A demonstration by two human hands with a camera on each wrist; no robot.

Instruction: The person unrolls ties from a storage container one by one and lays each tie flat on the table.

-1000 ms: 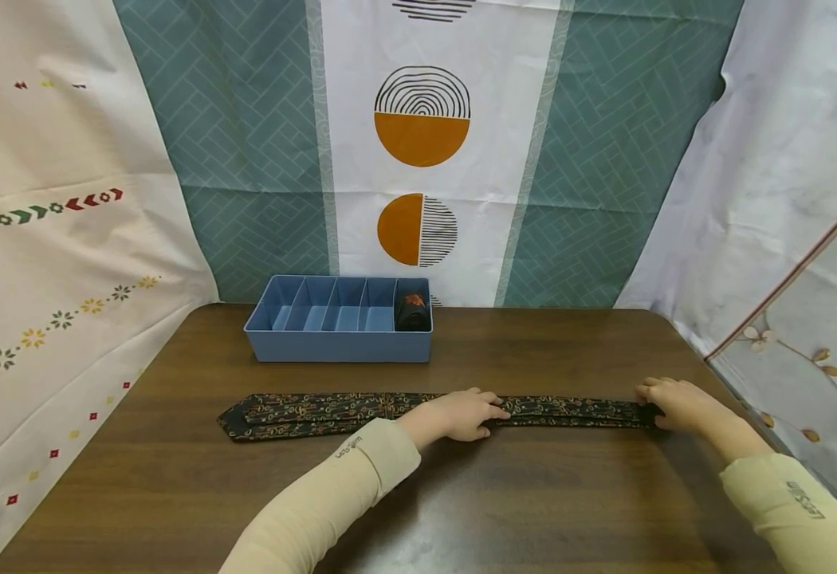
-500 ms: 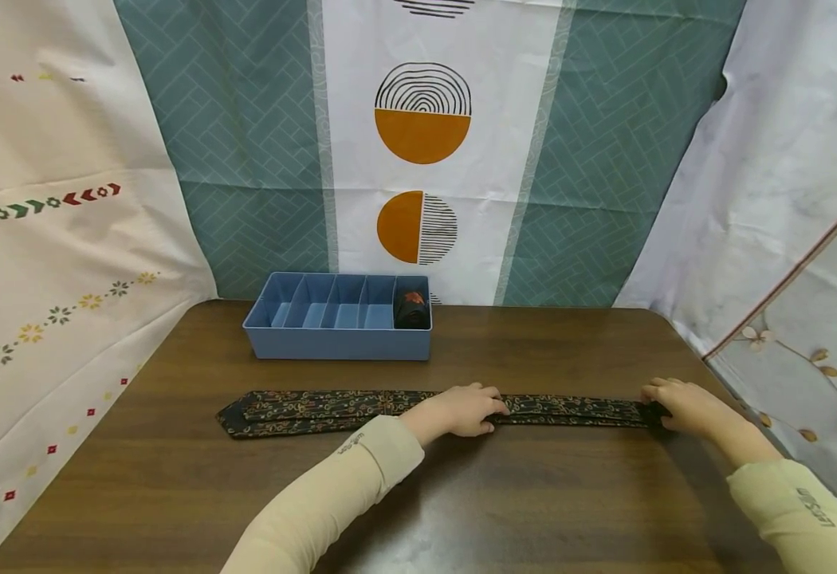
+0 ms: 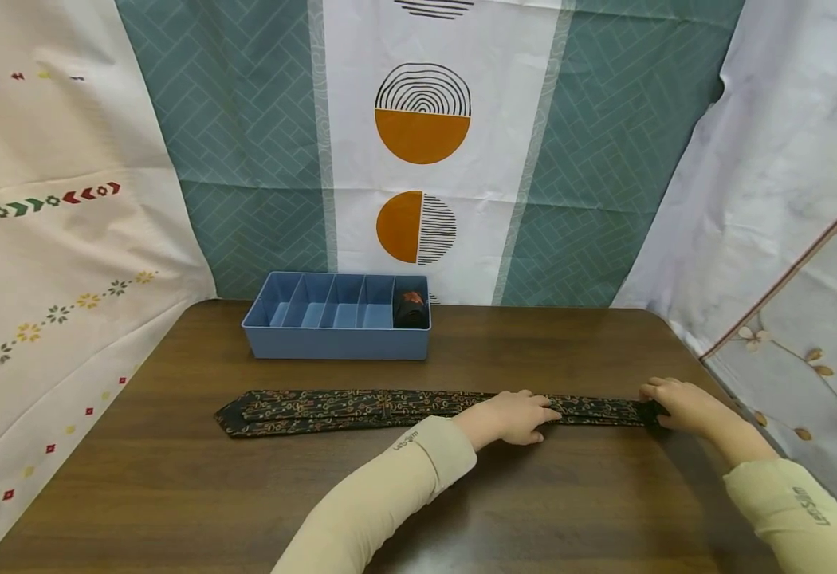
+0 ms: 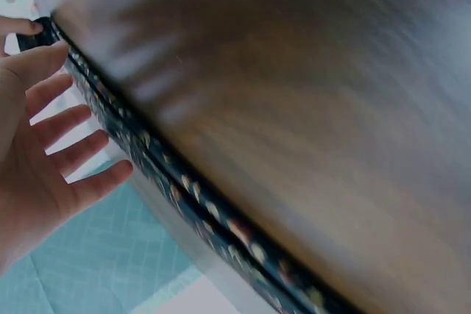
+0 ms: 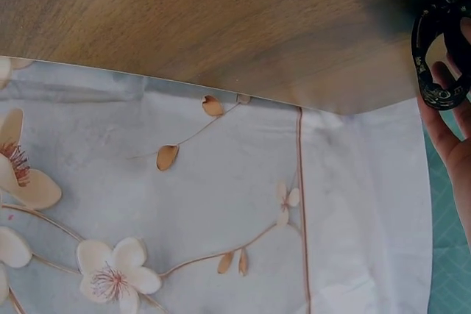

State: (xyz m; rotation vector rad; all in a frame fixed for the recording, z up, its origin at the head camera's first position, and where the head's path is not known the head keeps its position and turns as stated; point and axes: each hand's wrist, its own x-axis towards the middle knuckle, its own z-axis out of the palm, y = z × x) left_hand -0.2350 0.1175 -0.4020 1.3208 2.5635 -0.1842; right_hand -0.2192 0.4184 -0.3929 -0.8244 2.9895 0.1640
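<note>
A dark necktie with a small gold and reddish pattern lies doubled along the table, its wide pointed end at the left. Over its right half is my left hand, fingers spread and gripping nothing. The left wrist view has this hand beside the strip of the tie. At the tie's right end my right hand holds the fold. A loop of the tie stands around its fingers in the right wrist view, where much of the right hand is cut off.
Behind the tie stands a blue box with several compartments. Its rightmost one contains a dark rolled item with a red leaf-like mark. Patterned cloths hang behind and beside the brown table.
My left hand has slid to the right along the tie, mostly in the last half second. The right hand stays at the folded end. The box has not moved.
</note>
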